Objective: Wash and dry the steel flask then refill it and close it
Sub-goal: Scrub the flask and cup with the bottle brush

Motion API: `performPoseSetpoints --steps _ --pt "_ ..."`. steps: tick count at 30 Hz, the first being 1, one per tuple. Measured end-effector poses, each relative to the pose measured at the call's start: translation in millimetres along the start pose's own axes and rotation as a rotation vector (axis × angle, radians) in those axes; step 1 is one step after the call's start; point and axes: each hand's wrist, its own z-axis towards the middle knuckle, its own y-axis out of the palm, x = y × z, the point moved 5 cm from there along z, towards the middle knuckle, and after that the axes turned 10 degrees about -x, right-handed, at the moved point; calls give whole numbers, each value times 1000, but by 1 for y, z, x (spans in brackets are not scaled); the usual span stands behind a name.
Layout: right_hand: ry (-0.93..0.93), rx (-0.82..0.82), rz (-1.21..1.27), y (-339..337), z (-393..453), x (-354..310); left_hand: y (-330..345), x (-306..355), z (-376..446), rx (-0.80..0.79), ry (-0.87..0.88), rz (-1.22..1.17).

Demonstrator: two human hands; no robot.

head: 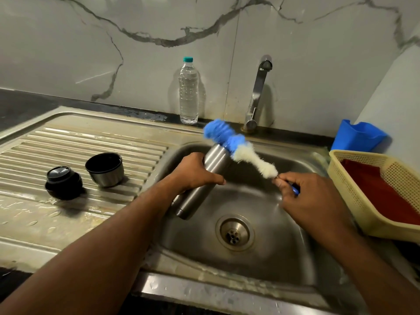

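Flask [211, 169], gripped by the left hand [193, 171], tilts over the sink [261, 264]; right-hand [311, 194] fingers [287, 178] pinch the brush [236, 148]. Wet steel could slip from the hand.

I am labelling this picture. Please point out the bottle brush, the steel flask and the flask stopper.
bottle brush [223, 135], head view, blue bristles.
steel flask [214, 162], head view, upper body.
flask stopper [63, 181], head view, black side.

Observed: my left hand [193, 171] and right hand [311, 194] are bare, as are both forearms to the frame's edge.
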Motion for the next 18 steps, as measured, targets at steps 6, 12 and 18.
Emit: performPoseSetpoints --steps 6,12,18 --pt "45 -4 9 -5 0 5 2 -1 0 -52 -33 -63" --pt "40 -46 0 0 0 2 6 3 -2 -105 -12 -182" --pt "23 -50 -11 3 0 1 6 7 0 -67 4 -55"
